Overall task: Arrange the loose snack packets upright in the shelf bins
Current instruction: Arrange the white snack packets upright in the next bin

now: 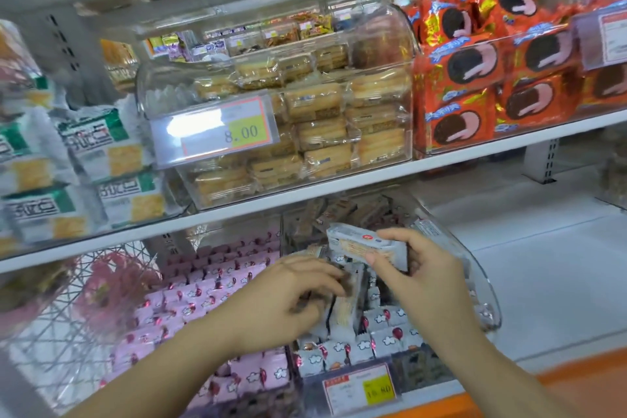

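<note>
A lower shelf is viewed from above. The right hand (424, 268) is held over a clear bin (481, 285). A grey wafer packet (366, 246) is gripped lengthwise between its thumb and curled fingers (393, 233), and it lies roughly level rather than upright. Just below and to the left of those fingers, the left hand (288, 295) is reached into the same bin. Its fingers (322, 276) are curled around a bunch of standing packets (342, 310), though the exact grip is hidden by blur. Nearer the viewer than the left fingers, small grey packets (390, 339) are stood in rows behind a price label (359, 387). To the left of the left hand, pink packets (210, 282) are stacked in a neighbouring bin.

The step in hand is judged to be slotting the held packet into the row. To do this well, the standing bunch should be drawn aside by the left fingers so that a gap is opened beside them. The packet should be turned on end by the right fingers and lowered into that gap. It should be released only once it is supported on both sides, so that nothing is toppled.
</note>
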A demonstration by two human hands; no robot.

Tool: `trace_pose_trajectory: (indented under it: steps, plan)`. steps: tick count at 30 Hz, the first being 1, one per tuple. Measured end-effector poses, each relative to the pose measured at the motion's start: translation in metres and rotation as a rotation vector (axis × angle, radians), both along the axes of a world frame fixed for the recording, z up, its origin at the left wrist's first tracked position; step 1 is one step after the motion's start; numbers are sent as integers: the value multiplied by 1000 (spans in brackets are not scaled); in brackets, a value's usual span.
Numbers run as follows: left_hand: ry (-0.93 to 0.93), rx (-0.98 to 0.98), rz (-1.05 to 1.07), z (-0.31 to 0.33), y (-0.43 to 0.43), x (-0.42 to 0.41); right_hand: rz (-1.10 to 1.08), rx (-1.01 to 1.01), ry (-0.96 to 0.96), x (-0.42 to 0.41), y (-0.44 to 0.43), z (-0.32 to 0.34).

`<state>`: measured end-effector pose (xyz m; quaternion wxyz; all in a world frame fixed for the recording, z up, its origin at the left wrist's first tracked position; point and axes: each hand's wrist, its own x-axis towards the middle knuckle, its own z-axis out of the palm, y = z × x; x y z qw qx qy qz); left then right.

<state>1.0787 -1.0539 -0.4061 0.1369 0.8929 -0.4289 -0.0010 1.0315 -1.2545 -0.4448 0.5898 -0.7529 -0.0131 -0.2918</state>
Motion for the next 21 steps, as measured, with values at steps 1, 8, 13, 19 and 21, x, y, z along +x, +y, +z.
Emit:
trace_pose_trajectory:
  steps: [1, 8, 13, 19, 21]
  plan:
    - [-11, -32, 36, 1, 5, 1, 5, -5, 8, 3, 6, -1]
    - [-74, -235, 344, 0, 34, 9, 302, -400, 120, 11, 44, -1]
    - [-3, -169, 301, -4, 27, 10, 311, -483, 99, 13, 37, 1]
    - [6, -74, 280, 2, 20, 15, 153, -400, 64, 9, -16, 15]
    - [-17, -84, 281, 10, 11, 16, 75, -380, 61, 7, -38, 14]
